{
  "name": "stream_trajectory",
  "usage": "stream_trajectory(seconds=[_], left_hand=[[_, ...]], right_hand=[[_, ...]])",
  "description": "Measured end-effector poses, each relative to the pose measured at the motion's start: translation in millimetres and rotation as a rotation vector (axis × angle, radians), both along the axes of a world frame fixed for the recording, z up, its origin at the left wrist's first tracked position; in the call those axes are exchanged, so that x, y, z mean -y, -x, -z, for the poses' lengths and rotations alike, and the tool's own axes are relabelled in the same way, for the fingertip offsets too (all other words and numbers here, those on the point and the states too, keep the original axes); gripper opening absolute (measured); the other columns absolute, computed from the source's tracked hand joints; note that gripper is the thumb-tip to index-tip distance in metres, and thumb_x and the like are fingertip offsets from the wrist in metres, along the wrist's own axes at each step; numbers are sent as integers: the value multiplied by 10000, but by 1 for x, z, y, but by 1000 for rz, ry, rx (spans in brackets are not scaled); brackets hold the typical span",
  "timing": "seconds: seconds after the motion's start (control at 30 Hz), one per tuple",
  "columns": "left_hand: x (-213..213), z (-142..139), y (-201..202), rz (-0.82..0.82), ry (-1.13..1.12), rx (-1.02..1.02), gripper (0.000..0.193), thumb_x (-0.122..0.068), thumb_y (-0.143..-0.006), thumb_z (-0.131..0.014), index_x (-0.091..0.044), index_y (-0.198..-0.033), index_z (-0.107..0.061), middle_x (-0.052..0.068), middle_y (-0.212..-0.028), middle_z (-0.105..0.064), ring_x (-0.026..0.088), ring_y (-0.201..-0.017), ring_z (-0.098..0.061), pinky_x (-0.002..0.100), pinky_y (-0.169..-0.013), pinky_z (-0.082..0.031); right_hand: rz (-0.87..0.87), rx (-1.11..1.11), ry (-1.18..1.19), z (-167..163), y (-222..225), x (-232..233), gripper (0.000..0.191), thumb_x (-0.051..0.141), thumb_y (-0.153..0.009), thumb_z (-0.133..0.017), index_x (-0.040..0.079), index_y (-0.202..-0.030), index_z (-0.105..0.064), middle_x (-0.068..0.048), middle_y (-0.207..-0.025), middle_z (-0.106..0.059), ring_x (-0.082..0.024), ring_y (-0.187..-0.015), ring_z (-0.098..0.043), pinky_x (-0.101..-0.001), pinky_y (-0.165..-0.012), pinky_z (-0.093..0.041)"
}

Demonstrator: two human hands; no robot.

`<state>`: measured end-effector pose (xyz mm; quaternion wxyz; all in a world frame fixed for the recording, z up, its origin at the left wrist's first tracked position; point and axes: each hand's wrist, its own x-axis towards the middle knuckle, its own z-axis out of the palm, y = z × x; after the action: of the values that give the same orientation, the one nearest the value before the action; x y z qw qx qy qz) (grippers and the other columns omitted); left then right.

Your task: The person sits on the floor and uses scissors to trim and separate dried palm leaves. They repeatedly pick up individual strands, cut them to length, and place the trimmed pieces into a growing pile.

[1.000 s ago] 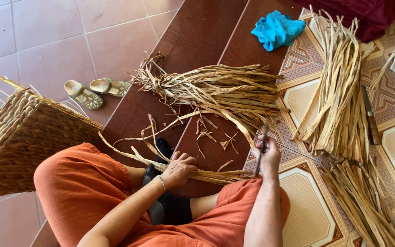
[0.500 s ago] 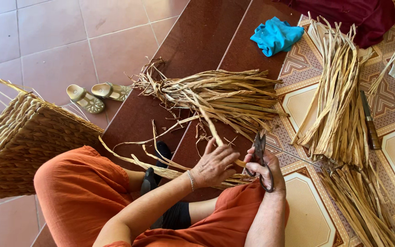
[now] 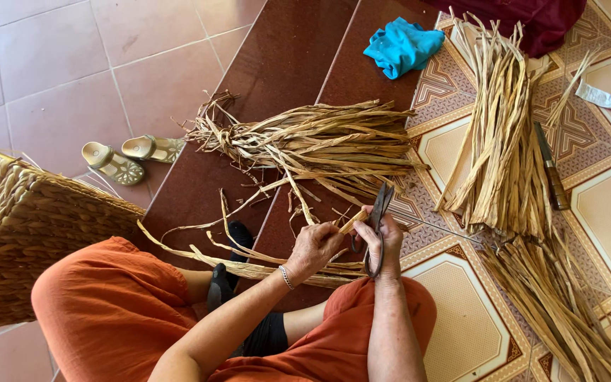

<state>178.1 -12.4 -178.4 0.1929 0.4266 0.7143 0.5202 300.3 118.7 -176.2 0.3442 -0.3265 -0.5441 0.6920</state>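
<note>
My left hand (image 3: 314,247) pinches a dried straw strand (image 3: 298,192) near its end, just above my lap. My right hand (image 3: 385,240) grips dark metal scissors (image 3: 377,219), blades pointing up and away, right beside the strand's end. The two hands almost touch. A long strand runs from my left hand across my orange-clad knees toward the woven basket (image 3: 19,244) at the left. A loose bundle of straw (image 3: 312,141) lies on the dark red step in front of me.
A larger straw bundle (image 3: 500,141) and more strands (image 3: 560,304) lie on the patterned tiles at right, with a knife (image 3: 551,177) beside them. A blue cloth (image 3: 401,46) sits farther away. Two sandals (image 3: 132,155) rest on the lower floor at left.
My left hand rose from the strands at my knees and came over to the right hand, bringing a strand end up to the scissors. The right hand shifted slightly toward me.
</note>
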Motion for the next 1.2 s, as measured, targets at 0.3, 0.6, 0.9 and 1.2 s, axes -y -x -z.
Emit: stream_trajectory(seconds=[0.3,0.6,0.9,1.2], left_hand=[[-36,-1,-4,98,100,-292,239,-316,-992,-627,-122,-921,-748,41,-740,-695,218,-808,-662,469,-934,-419],[-60,-19,-22,283,94,-460,266,-310,-971,-615,-142,-789,-708,42,-611,-631,226,-693,-641,479,-921,-402],[-61,-26,-22,407,97,-440,244,-273,-962,-610,-141,-769,-680,72,-633,-619,270,-691,-648,450,-913,-431],[-54,-11,8,418,-127,-470,208,-274,-993,-613,-142,-898,-743,22,-944,-760,192,-987,-690,417,-970,-414]], right_hand=[[89,-89,-56,-1,5,-1,307,0,-859,-736,39,-1159,-689,-78,-956,-736,-176,-883,-743,-335,-865,-619],[527,-130,13,1,-36,-39,417,27,-770,-731,-39,-1172,-646,-132,-1032,-727,-230,-861,-744,-371,-820,-639],[694,-285,122,6,-69,-62,462,-35,-765,-705,29,-1221,-663,-109,-1043,-717,-223,-892,-729,-316,-799,-636],[897,-267,36,-21,-102,-75,421,12,-799,-757,124,-1202,-710,-65,-1026,-741,-200,-860,-722,-289,-731,-563]])
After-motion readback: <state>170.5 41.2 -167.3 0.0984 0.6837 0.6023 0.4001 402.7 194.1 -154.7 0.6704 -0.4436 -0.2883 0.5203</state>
